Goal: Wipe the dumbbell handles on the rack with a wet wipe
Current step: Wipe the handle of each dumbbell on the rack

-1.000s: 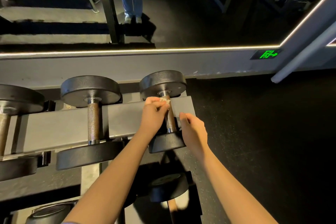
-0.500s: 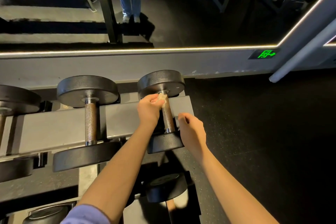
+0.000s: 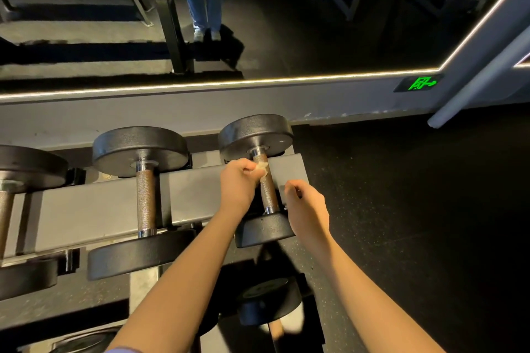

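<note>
The rightmost dumbbell [image 3: 256, 135] lies across the grey rack rail [image 3: 100, 209], its knurled handle [image 3: 269, 195] pointing toward me. My left hand [image 3: 238, 183] grips the upper part of that handle with a small crumpled wet wipe [image 3: 262, 166] pressed against it. Just to the right of the handle, my right hand [image 3: 307, 206] sits at the rail's end by the near weight head, fingers loosely curled and holding nothing. A second dumbbell's handle [image 3: 145, 200] lies to the left, and a third dumbbell [image 3: 17, 166] is cut off at the left edge.
A lower tier holds another dumbbell [image 3: 266, 301] under my arms. Behind the rack, a mirror [image 3: 286, 23] with a lit strip reflects racks and a person's legs. Dark rubber floor [image 3: 415, 223] spreads to the right, under a green exit sign [image 3: 420, 83].
My left hand has slid the wipe a little down the handle toward me. My right hand has stayed beside the rail's end.
</note>
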The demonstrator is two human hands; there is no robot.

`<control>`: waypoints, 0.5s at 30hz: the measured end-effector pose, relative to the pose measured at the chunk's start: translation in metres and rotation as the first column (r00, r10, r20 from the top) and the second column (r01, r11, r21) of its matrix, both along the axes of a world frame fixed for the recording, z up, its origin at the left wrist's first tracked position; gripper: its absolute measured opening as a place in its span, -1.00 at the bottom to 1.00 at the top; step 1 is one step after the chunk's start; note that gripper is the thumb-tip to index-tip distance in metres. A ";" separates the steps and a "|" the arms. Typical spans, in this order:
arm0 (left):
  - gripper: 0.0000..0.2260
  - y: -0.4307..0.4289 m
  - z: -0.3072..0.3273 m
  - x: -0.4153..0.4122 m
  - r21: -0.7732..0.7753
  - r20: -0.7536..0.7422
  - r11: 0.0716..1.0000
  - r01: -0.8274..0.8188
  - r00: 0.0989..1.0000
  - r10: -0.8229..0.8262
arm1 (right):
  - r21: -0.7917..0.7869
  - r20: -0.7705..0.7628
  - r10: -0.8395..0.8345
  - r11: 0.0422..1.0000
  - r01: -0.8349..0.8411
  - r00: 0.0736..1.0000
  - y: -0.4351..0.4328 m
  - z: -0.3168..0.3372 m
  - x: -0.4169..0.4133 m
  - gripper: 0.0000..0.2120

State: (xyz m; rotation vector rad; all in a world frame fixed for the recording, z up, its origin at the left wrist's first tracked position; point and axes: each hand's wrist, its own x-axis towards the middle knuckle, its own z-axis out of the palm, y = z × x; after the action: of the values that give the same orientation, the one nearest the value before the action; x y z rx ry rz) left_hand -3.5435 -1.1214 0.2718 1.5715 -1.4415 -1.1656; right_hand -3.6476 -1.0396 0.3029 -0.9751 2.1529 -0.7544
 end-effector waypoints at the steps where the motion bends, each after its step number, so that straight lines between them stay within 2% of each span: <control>1: -0.85 -0.003 0.001 -0.001 -0.014 -0.007 1.000 -0.015 1.000 0.015 | -0.003 0.006 -0.012 1.000 0.012 1.000 0.000 0.000 0.000 -0.75; 5: -0.80 -0.002 -0.001 -0.002 0.028 0.006 1.000 0.000 1.000 0.000 | -0.014 0.026 -0.036 0.999 0.037 0.999 0.000 -0.001 0.001 -0.75; 8: -0.79 0.009 -0.009 0.006 0.151 0.066 0.982 0.110 0.990 -0.121 | -0.022 0.051 -0.060 0.998 0.061 0.997 0.000 0.000 0.002 -0.70; 12: -0.80 0.018 -0.011 0.017 0.233 0.092 0.950 0.210 0.967 -0.236 | -0.056 0.032 -0.032 0.998 0.034 0.999 0.004 0.004 0.001 -0.83; 15: -0.88 0.010 -0.006 0.012 0.171 0.049 0.980 0.101 0.993 -0.111 | -0.075 0.043 -0.047 0.996 0.051 0.998 0.004 0.005 0.003 -0.78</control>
State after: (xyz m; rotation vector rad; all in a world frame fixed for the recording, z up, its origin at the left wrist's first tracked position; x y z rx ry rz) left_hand -3.5310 -1.1113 0.2655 1.6732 -1.5138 -1.3441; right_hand -3.6441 -1.0354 0.3082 -0.9397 2.1327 -0.8781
